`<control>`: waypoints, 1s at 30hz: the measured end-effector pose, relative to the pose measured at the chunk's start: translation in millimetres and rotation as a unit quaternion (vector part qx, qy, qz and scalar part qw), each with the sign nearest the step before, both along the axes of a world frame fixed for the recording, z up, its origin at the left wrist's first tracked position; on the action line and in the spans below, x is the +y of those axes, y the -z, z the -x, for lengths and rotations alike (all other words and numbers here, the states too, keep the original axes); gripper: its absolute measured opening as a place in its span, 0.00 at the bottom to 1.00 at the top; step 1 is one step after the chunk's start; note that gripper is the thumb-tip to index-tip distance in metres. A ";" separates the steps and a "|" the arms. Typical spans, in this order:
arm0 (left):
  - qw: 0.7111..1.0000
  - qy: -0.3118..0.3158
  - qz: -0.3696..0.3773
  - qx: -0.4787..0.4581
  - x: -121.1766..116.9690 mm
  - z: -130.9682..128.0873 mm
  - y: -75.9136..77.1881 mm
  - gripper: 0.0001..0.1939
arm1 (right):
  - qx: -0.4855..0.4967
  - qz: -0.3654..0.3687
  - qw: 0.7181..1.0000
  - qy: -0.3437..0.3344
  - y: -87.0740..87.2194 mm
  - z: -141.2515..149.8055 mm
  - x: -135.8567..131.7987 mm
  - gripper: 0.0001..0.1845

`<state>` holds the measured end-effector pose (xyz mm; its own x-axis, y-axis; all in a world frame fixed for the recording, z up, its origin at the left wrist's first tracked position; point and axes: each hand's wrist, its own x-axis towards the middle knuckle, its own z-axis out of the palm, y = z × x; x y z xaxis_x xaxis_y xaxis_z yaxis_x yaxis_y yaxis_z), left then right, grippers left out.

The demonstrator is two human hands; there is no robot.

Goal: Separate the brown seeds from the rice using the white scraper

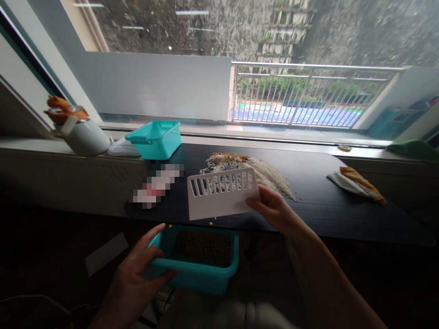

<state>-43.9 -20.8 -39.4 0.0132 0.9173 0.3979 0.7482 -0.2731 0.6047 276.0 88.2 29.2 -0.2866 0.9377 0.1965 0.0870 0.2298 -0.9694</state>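
My left hand [132, 276] grips the left end of a teal plastic basket [202, 279], with fingers over its rim and the thumb along its outer wall. Many small brown beans [202, 246] lie inside it, just below the table's front edge. Between the thumb and fingers of my right hand [274, 206] is a white slotted plastic board [219, 206], held tilted above the tabletop. Behind the board spreads a pile of white rice [270, 176], partly hidden by it. Yellow-orange beans [235, 157] lie along the pile's far edge. A single loose bean [210, 224] rests near the table's front edge.
A second teal basket [157, 141] stands at the table's back left, beside a grey-white pot [87, 137] on the sill. A blurred-out packet [156, 187] lies at left. Yellow and white cloth or wrapping [360, 183] sits at right on the black table [318, 205].
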 end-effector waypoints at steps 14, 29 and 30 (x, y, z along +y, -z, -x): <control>0.999 0.019 0.027 -0.004 1.9 -31.3 -6.7 0.09 | 0.040 0.005 0.988 0.148 19.1 -8.6 -50.6 0.14; 0.998 0.043 0.033 0.040 1.6 -46.1 -2.2 0.04 | -0.045 -0.050 0.968 0.242 18.8 24.0 -26.1 0.10; 0.997 0.050 0.032 0.048 1.4 -44.8 -0.4 0.04 | -0.051 -0.053 0.971 0.226 19.9 32.0 -21.6 0.10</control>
